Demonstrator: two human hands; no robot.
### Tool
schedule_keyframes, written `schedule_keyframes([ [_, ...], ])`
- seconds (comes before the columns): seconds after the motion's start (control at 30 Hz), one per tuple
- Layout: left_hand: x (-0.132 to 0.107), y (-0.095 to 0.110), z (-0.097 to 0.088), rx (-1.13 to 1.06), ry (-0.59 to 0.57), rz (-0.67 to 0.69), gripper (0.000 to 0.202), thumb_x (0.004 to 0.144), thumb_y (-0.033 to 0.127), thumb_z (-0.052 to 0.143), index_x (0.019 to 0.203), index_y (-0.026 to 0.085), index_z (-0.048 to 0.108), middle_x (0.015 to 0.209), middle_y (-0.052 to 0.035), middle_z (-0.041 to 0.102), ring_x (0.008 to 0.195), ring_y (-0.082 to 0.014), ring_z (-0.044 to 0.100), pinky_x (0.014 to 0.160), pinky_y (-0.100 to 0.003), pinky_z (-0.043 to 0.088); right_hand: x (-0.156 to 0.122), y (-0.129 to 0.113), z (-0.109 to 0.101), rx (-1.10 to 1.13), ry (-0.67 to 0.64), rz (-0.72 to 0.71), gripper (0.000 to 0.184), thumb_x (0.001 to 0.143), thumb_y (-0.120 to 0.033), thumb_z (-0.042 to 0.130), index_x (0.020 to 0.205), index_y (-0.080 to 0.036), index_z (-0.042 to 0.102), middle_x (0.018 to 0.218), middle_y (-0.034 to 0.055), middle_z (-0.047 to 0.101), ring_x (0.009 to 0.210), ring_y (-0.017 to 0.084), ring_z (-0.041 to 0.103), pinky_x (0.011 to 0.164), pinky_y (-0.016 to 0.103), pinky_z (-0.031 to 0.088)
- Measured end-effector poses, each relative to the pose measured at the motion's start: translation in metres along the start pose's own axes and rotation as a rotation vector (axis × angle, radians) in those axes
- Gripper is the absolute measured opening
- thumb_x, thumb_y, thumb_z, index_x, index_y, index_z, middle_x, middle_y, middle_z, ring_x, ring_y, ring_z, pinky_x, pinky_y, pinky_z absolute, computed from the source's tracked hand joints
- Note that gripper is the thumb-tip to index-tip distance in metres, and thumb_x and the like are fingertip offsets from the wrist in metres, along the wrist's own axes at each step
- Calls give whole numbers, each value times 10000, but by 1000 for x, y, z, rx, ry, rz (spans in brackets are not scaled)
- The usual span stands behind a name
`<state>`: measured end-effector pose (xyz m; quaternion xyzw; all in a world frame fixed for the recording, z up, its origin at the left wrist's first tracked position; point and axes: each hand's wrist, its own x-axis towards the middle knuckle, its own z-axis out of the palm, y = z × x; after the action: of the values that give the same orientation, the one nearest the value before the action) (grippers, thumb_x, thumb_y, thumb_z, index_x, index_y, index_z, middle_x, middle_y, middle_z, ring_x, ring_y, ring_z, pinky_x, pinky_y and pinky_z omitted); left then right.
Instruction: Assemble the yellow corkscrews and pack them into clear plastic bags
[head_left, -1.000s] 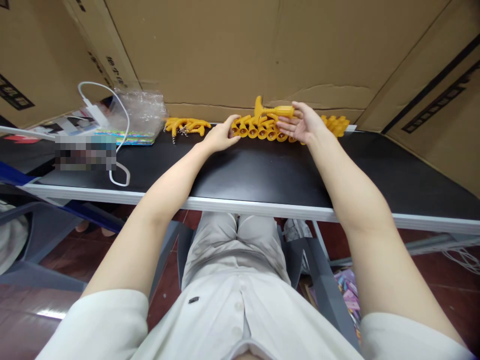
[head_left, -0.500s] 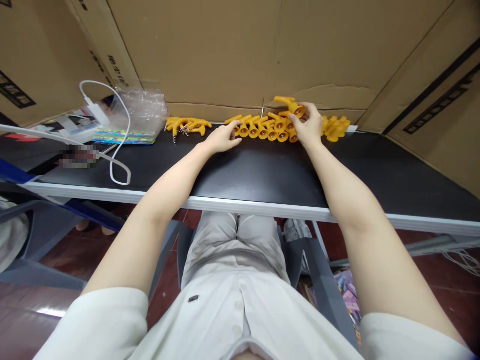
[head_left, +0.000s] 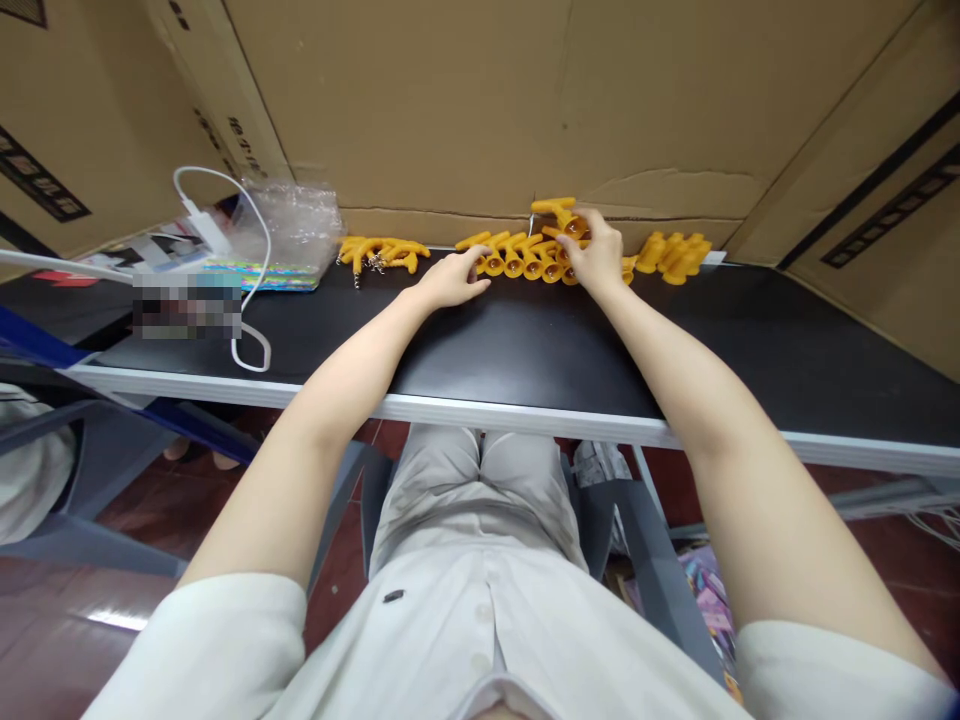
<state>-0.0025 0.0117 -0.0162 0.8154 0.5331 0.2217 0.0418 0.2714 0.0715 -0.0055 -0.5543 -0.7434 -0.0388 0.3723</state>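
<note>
A row of yellow plastic pieces [head_left: 513, 262], each with a round cup-like open end and a slanting handle, lies along the back of the black table. My left hand [head_left: 451, 282] is at the row's left end, thumb and fingers apart, its fingertips against the end piece. My right hand [head_left: 600, 256] pinches one more such yellow cup-ended piece [head_left: 559, 208] just above the row, its open end facing me. Part of the row is hidden behind my right hand.
Yellow corkscrew parts [head_left: 382, 250] with metal spirals lie left of the row. Upright yellow pieces [head_left: 675, 258] stand to the right. Clear plastic bags [head_left: 289, 225], a colourful stack [head_left: 300, 278] and a white cable [head_left: 262, 230] are farther left. Cardboard [head_left: 450, 110] walls the back.
My right hand has moved left along the row with the yellow piece in it, uncovering more of the upright pieces on the right. My left hand stays at the row's left end.
</note>
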Motion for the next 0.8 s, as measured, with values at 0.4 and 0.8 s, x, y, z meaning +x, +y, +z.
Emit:
schedule_keyframes([
  [0.4,2,-5,1,-2,7,32,534,1015,255,653,1537,144,643,1111,-106,822,1092,-296,780,1059,-414,575,3,-25,3,-307,-289,-122,514,1039,-214,558,1536,-101,623,1499,241,689,1423,454,642,1239,607,458],
  [0.8,2,-6,2,-16,23,44,516,1005,265,651,1504,140,674,1095,-109,835,1070,-291,792,1061,-416,582,8,-64,-11,-510,-423,-33,509,1033,-91,563,1529,-43,666,1469,271,717,1387,438,698,1160,548,561],
])
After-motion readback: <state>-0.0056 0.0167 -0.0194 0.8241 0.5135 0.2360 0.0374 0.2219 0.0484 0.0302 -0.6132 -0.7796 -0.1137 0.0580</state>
